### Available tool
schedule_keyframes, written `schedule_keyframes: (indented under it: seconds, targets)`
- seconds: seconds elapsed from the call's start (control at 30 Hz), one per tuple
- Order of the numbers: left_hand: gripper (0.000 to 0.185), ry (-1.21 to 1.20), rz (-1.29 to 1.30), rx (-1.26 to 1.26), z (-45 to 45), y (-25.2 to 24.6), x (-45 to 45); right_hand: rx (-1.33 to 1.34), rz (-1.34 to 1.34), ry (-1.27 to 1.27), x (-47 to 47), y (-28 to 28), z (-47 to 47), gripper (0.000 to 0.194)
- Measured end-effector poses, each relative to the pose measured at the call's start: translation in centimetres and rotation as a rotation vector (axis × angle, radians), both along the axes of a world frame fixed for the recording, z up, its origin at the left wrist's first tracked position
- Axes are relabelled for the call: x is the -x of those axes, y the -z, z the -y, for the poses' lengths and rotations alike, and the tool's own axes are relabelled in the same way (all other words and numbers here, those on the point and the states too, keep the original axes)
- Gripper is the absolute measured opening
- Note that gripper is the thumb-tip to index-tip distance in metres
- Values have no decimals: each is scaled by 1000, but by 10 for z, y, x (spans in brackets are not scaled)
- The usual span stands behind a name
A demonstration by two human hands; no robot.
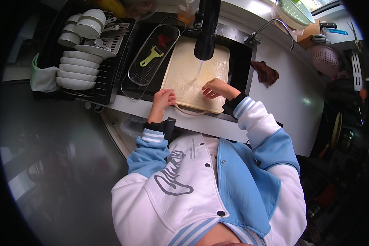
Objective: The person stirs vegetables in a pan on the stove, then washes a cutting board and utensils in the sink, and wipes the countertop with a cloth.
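Note:
A cream cutting board (184,77) lies across the dark sink (241,57), its looped handle (192,113) towards me. Water runs onto the board from a black faucet (204,47) and spreads in a wet sheen. My left hand (163,101) is at the board's near left corner beside the handle; whether its fingers grip the edge cannot be made out. Over the near right part of the board, my right hand (218,88) hovers or rests lightly with bent fingers apart, nothing in them.
Left of the board, a wire basket (133,69) holds a green peeler (152,56). A dish rack (110,89) bears stacked white bowls (78,69). A brown cloth (265,73) lies on the right counter (295,101), near a thin curved metal tap (272,23).

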State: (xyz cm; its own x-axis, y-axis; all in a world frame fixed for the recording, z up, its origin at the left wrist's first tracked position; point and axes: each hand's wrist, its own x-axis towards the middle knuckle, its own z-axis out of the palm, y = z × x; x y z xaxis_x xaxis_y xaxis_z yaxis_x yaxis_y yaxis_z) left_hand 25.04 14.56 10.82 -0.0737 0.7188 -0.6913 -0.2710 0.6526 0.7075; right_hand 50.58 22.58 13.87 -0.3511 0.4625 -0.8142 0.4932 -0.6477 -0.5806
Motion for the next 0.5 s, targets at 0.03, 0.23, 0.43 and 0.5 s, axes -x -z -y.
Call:
schedule_keyframes:
  seconds: [0.03,0.23,0.43,0.5]
  targets:
    - [19,38,-21,25,2,0,-2,23,-43,-35,6,4,7,26]
    - [20,270,-80,54,-1,10,-13,58,-242,17,31,22,27,27]
    - [34,25,5,-372,-32,12,-27,71,-745,903,36,6,-18,28]
    - [39,-72,173,-326,-35,9,-22,63,-720,876,35,-2,-25,28]
